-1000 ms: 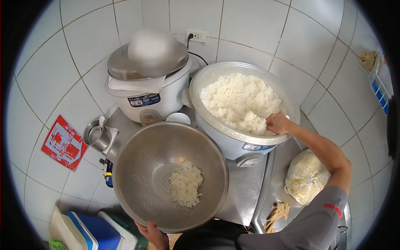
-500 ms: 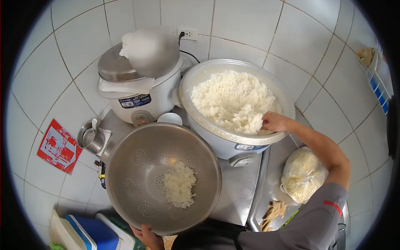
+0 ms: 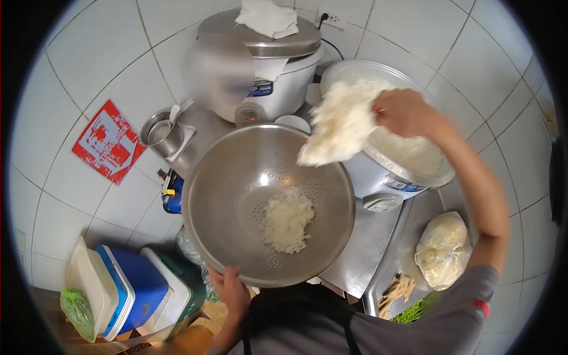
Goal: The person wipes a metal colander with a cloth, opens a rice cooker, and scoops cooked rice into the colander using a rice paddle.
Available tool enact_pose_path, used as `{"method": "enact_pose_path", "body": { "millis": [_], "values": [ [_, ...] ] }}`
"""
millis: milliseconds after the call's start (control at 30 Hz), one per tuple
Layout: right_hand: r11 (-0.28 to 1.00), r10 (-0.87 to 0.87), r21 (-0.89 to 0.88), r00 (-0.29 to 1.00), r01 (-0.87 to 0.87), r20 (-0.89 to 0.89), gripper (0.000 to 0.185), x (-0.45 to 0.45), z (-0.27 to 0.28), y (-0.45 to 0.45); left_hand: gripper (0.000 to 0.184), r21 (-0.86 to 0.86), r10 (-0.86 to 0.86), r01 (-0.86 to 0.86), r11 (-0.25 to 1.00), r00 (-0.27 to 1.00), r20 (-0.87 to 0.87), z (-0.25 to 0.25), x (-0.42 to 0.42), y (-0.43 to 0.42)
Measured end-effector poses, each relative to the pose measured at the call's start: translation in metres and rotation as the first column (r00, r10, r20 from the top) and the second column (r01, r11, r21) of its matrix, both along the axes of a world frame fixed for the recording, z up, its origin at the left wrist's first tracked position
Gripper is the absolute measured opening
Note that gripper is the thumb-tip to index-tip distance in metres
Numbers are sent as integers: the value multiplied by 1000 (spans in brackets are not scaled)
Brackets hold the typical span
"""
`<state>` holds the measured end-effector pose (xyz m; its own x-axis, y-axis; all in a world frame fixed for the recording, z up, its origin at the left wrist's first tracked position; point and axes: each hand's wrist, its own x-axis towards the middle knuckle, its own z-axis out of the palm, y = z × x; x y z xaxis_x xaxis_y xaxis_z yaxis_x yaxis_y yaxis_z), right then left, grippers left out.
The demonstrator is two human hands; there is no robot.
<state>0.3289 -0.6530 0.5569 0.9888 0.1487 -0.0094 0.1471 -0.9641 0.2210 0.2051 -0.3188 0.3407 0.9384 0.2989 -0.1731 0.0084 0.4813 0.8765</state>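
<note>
My left hand [image 3: 229, 290] grips the near rim of a large metal colander [image 3: 222, 207], tilted toward me. A small mound of white rice [image 3: 288, 220] lies in it. Above the colander's far right rim, my right hand [image 3: 405, 112] is closed and carries a big heap of rice [image 3: 337, 127], smeared by motion. Whatever tool bears that heap is hidden by the rice and my fingers. Just behind and below this hand stands an open rice cooker [image 3: 384, 188] with more rice inside.
A second rice cooker [image 3: 290, 89] stands at the back, lidded, a white cloth [image 3: 268, 18] on top. Left are a metal pot [image 3: 163, 135] and coolers [image 3: 139, 284]. A bag of pale food [image 3: 442, 251] lies on the right of the metal counter [image 3: 370, 248].
My right hand has lifted a heap of rice out of the open cooker and moved up and left toward the colander. My left hand still grips the colander rim. The view has shifted.
</note>
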Motion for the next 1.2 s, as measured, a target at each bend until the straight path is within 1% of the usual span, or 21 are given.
{"method": "enact_pose_path", "body": {
  "millis": [67, 133, 200, 233, 300, 333, 400, 500, 533, 567, 600, 667, 700, 800, 867, 900, 1000, 1100, 1133, 1167, 1200],
  "values": [
    [958, -162, -261, 974, 118, -155, 22, 16, -27, 63, 52, -4, -23, 23, 1000, 1000, 14, 0, 2, 2],
    [961, -9, -274, 991, -30, -137, 22, 9, -57, 101, 53, -15, -54, 54, 998, 998, 16, -2, 7, 7],
    [983, 3, -174, 956, -56, -295, 28, 9, -94, 115, 53, -28, -82, 82, 996, 997, 0, -5, 13, 16],
    [993, 66, -76, 955, -91, -289, 31, 9, -119, 114, 53, -89, -75, 72, 993, 997, -26, -1, 17, 17],
    [981, 185, 114, 946, -160, -265, 39, 5, -158, 103, 54, -7, -74, 74, 997, 997, 7, -9, 21, 20],
    [975, 197, 142, 955, -169, -221, 41, 0, -161, 110, 54, 32, -75, 74, 997, 997, 20, -12, 23, 22],
    [962, 215, 199, 968, -187, -128, 46, -8, -166, 120, 52, 9, -109, 109, 994, 994, -5, -12, 27, 27],
    [969, 200, 174, 971, -177, -128, 49, -7, -211, 122, 49, -17, -151, 151, 988, 988, -15, -16, 36, 36],
    [976, 196, 134, 958, -170, -210, 50, -15, -218, 126, 48, -34, -153, 152, 988, 988, -20, -21, 39, 36],
    [982, 186, 93, 939, -165, -291, 50, -25, -224, 131, 48, -51, -156, 155, 987, 987, -25, -25, 42, 36],
    [985, 171, 56, 913, -162, -371, 51, -31, -228, 135, 48, -14, -153, 153, 988, 988, -23, -30, 39, 38],
    [995, 78, 85, 928, -51, -365, 51, -24, -220, 131, 48, 53, -137, 137, 989, 991, 1, -33, 41, 36],
    [995, 32, 101, 929, 5, -368, 50, -23, -217, 131, 47, 50, -133, 134, 990, 991, -7, -35, 41, 36],
    [989, -97, 74, 941, 128, -323, 46, -8, -180, 140, 44, 20, -129, 130, 991, 991, -44, -29, 40, 37],
    [993, 35, 118, 965, -5, -258, 47, -14, -231, 132, 42, -29, -141, 140, 990, 989, -44, -28, 44, 36],
    [988, 109, 132, 971, -82, -213, 48, -11, -246, 129, 42, -25, -150, 149, 989, 988, -33, -27, 48, 37],
    [998, 62, 11, 903, -63, -425, 49, -6, -200, 132, 41, -7, -163, 163, 987, 985, -49, -28, 44, 44],
    [998, 10, 67, 962, 9, -272, 49, -4, -171, 142, 40, -4, -191, 191, 982, 979, -69, -28, 49, 43],
    [997, 56, 66, 956, -39, -287, 49, -8, -188, 142, 39, -7, -214, 214, 977, 974, -79, -29, 49, 46],
    [994, 99, 74, 949, -81, -299, 49, -15, -218, 143, 39, -1, -242, 243, 970, 966, -89, -29, 48, 49],
    [989, 144, 84, 944, -124, -297, 48, -17, -234, 145, 39, -3, -235, 235, 972, 969, -75, -28, 48, 52]
  ]
}}
